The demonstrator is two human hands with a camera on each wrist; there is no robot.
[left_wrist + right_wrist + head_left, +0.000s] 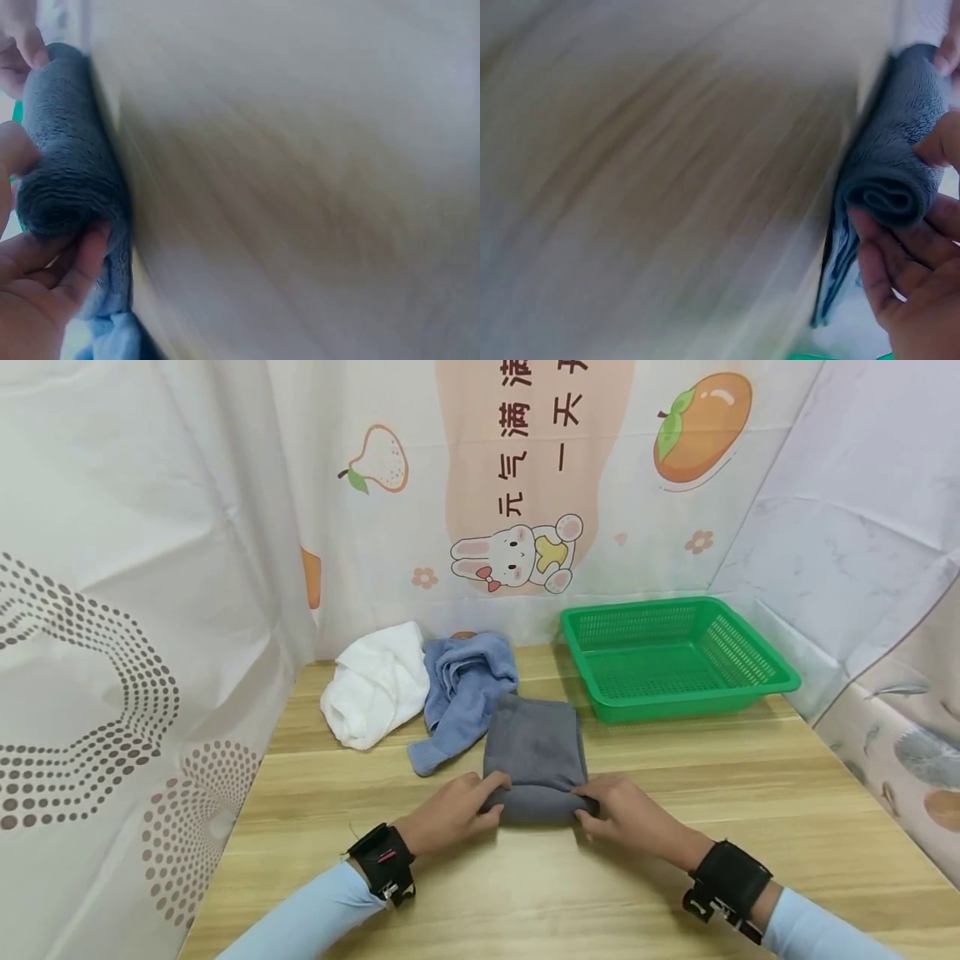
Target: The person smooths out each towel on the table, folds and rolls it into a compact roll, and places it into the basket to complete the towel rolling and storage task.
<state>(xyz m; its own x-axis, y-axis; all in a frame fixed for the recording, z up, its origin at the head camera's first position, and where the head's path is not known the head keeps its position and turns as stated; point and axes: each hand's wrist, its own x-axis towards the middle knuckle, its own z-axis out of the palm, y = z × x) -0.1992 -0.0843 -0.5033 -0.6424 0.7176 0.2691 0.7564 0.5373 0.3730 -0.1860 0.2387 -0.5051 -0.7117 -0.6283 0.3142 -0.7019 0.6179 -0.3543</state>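
A dark grey towel (pixel 534 739) lies on the wooden table, its near end rolled up and its far part still flat. My left hand (pixel 457 810) grips the left end of the roll, and my right hand (pixel 626 814) grips the right end. In the left wrist view the coiled layers of the towel (pixel 64 142) show between the thumb and fingers of my left hand (pixel 45 292). The right wrist view shows the spiral end of the towel (pixel 900 127) pinched by my right hand (pixel 922 277).
A crumpled white towel (pixel 378 685) and a bunched blue towel (pixel 468 685) lie at the back left, the blue one against the grey one. A green plastic basket (pixel 690 703) stands at the back right. Printed curtains (pixel 375 552) border the table (pixel 360 785).
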